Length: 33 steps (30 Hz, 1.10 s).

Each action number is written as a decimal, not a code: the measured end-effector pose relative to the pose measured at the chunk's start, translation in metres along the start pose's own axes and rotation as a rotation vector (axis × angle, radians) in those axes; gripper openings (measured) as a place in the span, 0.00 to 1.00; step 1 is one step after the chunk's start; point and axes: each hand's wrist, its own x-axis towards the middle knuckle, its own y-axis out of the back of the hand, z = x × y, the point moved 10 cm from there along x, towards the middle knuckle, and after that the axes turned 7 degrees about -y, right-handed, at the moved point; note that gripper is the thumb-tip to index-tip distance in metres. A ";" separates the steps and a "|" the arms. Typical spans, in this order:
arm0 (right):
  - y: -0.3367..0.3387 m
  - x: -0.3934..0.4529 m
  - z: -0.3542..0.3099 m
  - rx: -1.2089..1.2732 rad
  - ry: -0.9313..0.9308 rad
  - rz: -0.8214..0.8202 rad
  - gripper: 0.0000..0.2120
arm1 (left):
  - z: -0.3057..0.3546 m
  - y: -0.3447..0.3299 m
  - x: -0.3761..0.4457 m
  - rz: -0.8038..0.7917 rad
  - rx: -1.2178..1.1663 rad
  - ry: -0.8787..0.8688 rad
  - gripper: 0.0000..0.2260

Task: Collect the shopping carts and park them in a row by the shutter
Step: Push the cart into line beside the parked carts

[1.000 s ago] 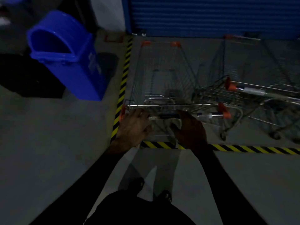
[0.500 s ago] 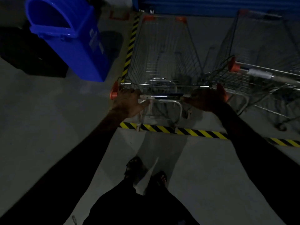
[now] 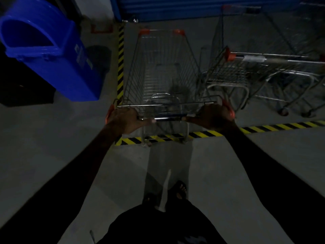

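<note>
The step in hand is parking: one shopping cart (image 3: 165,74) is being positioned in the marked bay in front of the blue shutter (image 3: 193,7). The left hand (image 3: 123,120) is curled round the left end of the cart's handle bar (image 3: 168,118), beside the orange end cap; the right hand (image 3: 213,117) grips the right end of the same bar, fingers wrapped over it. The cart stands nose-first toward the shutter, its basket inside the yellow-and-black floor tape (image 3: 263,127), its rear frame roughly over the tape line — the rear wheels themselves are too dark to place exactly. Its left side runs close along the vertical strip of tape (image 3: 121,64). To the right, a second cart (image 3: 246,71) is already in the bay, just beside the first and skewed, its handle angled across the view; whether the two baskets touch cannot be told. A blue bin (image 3: 52,55) stands outside the bay on the left. Judged from this layout, the next move calls for a short, straight push to bring the cart fully past the tape and level with its neighbour — keeping clear of the second cart's frame on the right — then release of both hands. The skewed cart probably needs squaring for a true row.
</note>
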 end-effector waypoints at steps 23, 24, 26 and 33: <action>-0.028 -0.078 -0.025 -0.079 0.073 0.410 0.42 | 0.000 -0.018 -0.090 0.036 0.062 -0.026 0.39; -0.033 -0.058 -0.021 -0.068 0.066 0.292 0.44 | -0.003 -0.013 -0.075 0.048 0.057 -0.031 0.43; -0.031 -0.020 -0.015 -0.004 0.082 0.221 0.45 | -0.013 -0.016 -0.040 -0.006 -0.004 -0.003 0.52; 0.012 0.073 0.000 0.102 0.045 -0.033 0.43 | -0.014 0.018 0.058 0.021 0.011 0.056 0.55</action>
